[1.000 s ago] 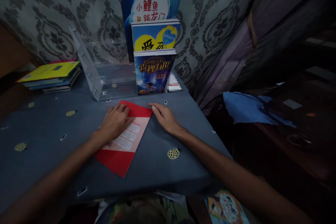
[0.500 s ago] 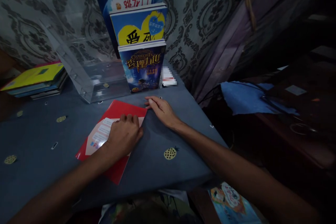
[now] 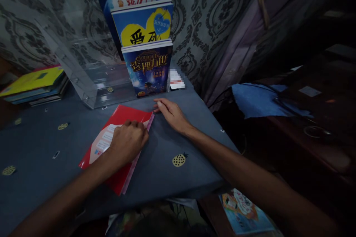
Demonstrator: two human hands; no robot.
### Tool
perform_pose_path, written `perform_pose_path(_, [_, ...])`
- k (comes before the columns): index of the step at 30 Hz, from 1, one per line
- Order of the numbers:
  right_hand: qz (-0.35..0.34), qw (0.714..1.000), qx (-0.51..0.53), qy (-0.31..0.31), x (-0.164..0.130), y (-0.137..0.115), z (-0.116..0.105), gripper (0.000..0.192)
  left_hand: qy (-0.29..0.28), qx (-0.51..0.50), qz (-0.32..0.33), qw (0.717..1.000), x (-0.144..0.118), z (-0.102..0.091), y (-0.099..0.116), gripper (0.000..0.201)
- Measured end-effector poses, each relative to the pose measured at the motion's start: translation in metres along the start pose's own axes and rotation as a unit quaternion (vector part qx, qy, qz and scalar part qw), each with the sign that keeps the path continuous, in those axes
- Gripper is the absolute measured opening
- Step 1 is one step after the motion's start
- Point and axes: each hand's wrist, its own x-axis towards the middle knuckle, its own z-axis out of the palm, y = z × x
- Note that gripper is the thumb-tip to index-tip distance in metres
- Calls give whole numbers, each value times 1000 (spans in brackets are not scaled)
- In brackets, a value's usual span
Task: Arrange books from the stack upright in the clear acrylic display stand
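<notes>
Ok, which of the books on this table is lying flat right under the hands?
The red book: it lies flat on the table with the left hand on it and the right hand at its corner. The dark blue book stands upright; the stack lies far left.

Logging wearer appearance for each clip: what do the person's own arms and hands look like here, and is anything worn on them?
Both forearms are bare as far as the picture shows them: no sleeves, gloves or wristbands. The left hand and right hand show no rings or a watch, though the dim light could hide small items. No markings can be made out on either arm.
</notes>
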Motion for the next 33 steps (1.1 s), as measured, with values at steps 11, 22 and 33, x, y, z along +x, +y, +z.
perform_pose_path(11, [-41,999,6,26,-4,-10,-1,36,16,-10,-4,1000,0,8,4,36])
perform_pose_path(22, [-67,981,-164,-82,-13,-16,3,40,30,-66,130,989,-17,20,-40,40])
perform_pose_path(33, [-75,979,-182,-61,-12,-13,6,38,37,-172,127,976,-107,96,-132,88])
